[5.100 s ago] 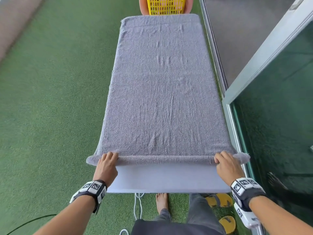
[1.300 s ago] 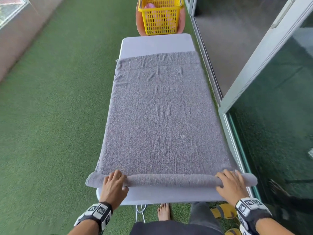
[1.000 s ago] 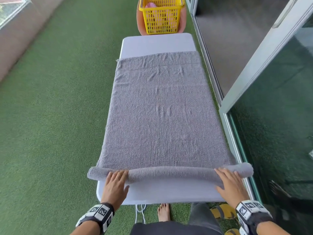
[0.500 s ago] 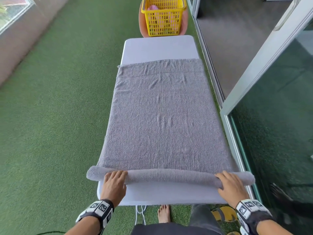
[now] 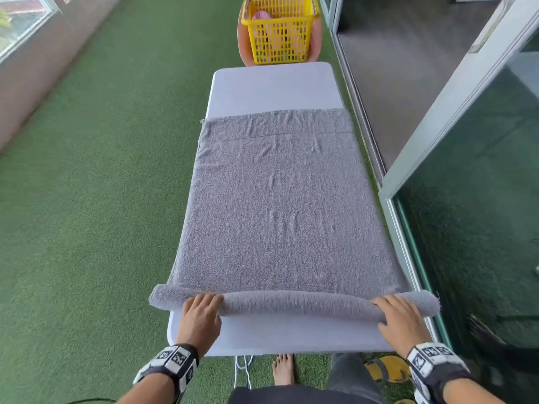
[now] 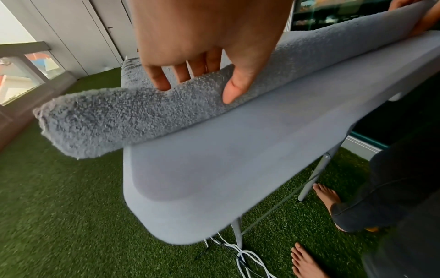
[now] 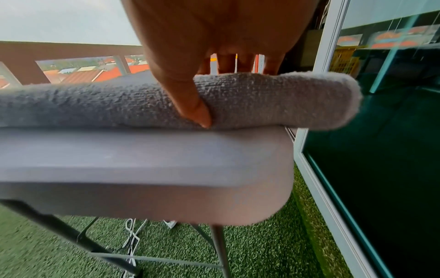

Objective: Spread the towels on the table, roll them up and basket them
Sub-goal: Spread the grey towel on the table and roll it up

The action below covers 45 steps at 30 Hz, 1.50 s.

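A: Entry, head view. Where is the grey terry-cloth towel (image 5: 280, 205)?

B: Flat along the long white plastic folding bench (image 5: 274, 86), centre of frame. Its near end is wound into a roll (image 5: 294, 303) running across the lower part of the frame; both roll ends overhang the bench sides.

A: Left hand (image 5: 199, 319)?

B: Lower centre-left, on the roll near its left end. Left wrist view: fingers (image 6: 157, 79) curled over the top, thumb pressed to the near face. It grips the roll.

A: Right hand (image 5: 401, 322)?

B: Lower right, on the roll near its right end. Right wrist view: thumb (image 7: 190, 101) pushed into the near side of the roll just above the bench top, fingers over the far side. Also gripping.

A: Basket?

B: Yellow plastic lattice basket (image 5: 280, 30), top centre, beyond the far end of the bench, standing on an orange seat (image 5: 243, 42). Something pink shows inside; cannot tell what.

A: Surroundings?

B: Green artificial turf (image 5: 87, 199) on the left, glass sliding door (image 5: 466, 199) on the right, white cables (image 6: 240, 257) beneath the bench.
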Motion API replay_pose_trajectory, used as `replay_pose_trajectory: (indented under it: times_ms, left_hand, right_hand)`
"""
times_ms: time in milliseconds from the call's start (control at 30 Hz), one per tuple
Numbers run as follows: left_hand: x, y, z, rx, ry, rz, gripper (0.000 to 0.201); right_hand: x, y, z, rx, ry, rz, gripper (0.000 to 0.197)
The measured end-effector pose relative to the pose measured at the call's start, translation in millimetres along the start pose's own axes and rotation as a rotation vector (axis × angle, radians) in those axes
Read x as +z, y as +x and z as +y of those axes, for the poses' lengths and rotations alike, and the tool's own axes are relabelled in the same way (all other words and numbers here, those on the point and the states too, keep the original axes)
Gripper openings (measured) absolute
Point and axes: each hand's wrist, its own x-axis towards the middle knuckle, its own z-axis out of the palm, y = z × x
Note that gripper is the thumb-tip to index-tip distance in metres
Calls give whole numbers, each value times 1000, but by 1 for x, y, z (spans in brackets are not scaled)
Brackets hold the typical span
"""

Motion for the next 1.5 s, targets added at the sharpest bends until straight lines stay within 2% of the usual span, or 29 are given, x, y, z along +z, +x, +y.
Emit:
replay_pose_trajectory:
  times_ms: [33,133,200,233,300,367,400,500,600,800,867,967,1067,1133,1233,1300,1400,1500]
  left_hand:
    - [-2,2,0,6,1,17,39]
    - [-4,18,1,-4,1,103,31]
    - [-1,27,6,-69,-27,85,56]
    - [1,28,10,-85,-48,64,61]
    - [7,25,19,-65,-70,-36,59]
    - [12,23,20,-43,-42,-88,75]
    - [10,24,21,-46,-24,-86,75]
    - [4,32,16,-25,-19,20,49]
    - [-9,38,4,-24,-15,61,42]
    - [-11,-3,-38,-188,-51,85,42]
    - [-7,-14,-35,-191,-44,98,43]
    - [2,-23,-11,-161,-64,76,39]
    - [14,-27,11,-108,-114,32,24]
    - [14,-27,19,-87,-130,17,12]
    - [8,-20,17,-74,-136,-42,33]
    - [8,-11,10,-71,-104,-14,47]
    - [8,-9,3,-171,-119,-36,64]
    - [17,-23,-2,-128,-47,-112,74]
  right_hand:
    - [-7,2,-2,8,-16,6,44]
    - [-19,15,1,13,-53,107,37]
    - [-16,20,2,39,-34,235,40]
    - [-12,19,2,38,-21,271,43]
    - [2,14,4,18,-6,212,53]
    - [10,9,5,7,-20,100,71]
    - [8,8,4,14,-27,70,76]
    - [-4,14,-6,78,-16,103,59]
    - [-13,24,-25,70,12,149,44]
    - [-4,21,-72,-92,111,66,50]
    - [-4,14,-70,-108,108,73,50]
    - [-8,-1,-43,-39,79,60,46]
    - [-11,-18,-18,30,82,37,46]
    - [-14,-24,-12,46,47,-31,44]
    - [-21,-17,-11,74,7,-57,40]
    - [-25,-10,-11,105,30,8,47]
    - [-20,-8,-14,74,32,102,50]
    - [3,-20,-12,9,28,-18,69]
